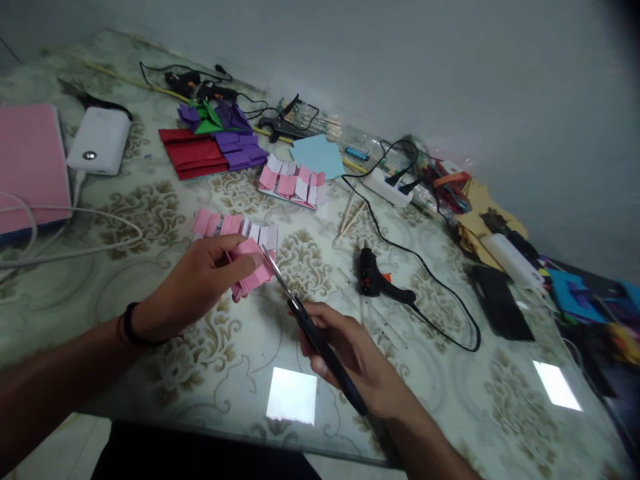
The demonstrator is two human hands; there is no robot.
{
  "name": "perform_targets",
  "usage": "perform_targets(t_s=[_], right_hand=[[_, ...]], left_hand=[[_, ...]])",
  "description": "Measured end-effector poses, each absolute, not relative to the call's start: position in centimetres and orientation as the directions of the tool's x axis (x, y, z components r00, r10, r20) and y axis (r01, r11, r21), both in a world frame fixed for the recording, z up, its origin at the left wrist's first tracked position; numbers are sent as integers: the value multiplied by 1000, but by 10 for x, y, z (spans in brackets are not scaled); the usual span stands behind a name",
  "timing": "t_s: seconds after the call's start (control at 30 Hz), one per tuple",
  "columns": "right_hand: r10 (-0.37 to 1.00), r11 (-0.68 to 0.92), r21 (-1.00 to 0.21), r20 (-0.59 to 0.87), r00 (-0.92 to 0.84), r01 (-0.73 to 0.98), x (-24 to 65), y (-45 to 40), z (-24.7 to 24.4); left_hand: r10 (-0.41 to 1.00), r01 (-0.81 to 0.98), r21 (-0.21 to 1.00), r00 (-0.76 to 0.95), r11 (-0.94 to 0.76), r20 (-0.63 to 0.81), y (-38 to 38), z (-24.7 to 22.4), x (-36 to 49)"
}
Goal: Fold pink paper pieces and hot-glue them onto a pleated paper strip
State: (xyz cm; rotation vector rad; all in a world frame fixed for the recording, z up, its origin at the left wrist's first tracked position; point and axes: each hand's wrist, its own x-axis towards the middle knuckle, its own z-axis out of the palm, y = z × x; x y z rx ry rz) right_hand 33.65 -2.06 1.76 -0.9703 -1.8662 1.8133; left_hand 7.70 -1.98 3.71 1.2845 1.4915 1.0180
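Observation:
Between the thumb and fingers of my left hand (205, 277) is a folded pink paper piece (250, 265), held above the patterned table. My right hand (345, 347) grips black-handled scissors (317, 340), whose metal tips touch or nearly touch the right edge of the pink paper. Just behind my left hand lies a pink and white pleated paper strip (255, 230), partly hidden by it. Farther back, a similar pink and white strip (293, 183) rests beside a light blue sheet (317, 157).
A black glue gun (383, 280) with a looping cord lies right of my hands. Two wooden sticks (350, 217) and a white power strip (387, 187) are behind it. Red folded paper (193, 153) and a white power bank (100, 141) sit at the back left.

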Motion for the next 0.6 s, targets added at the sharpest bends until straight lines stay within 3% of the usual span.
perform_targets(t_s=[0.3,0.6], right_hand=[[705,19,-958,-189,-684,285,334,-23,22],[718,19,-956,-190,-669,291,334,-22,20]], left_hand=[[993,242,963,-44,116,-109,-21,39,78],[980,66,979,49,190,-194,-21,36,81]])
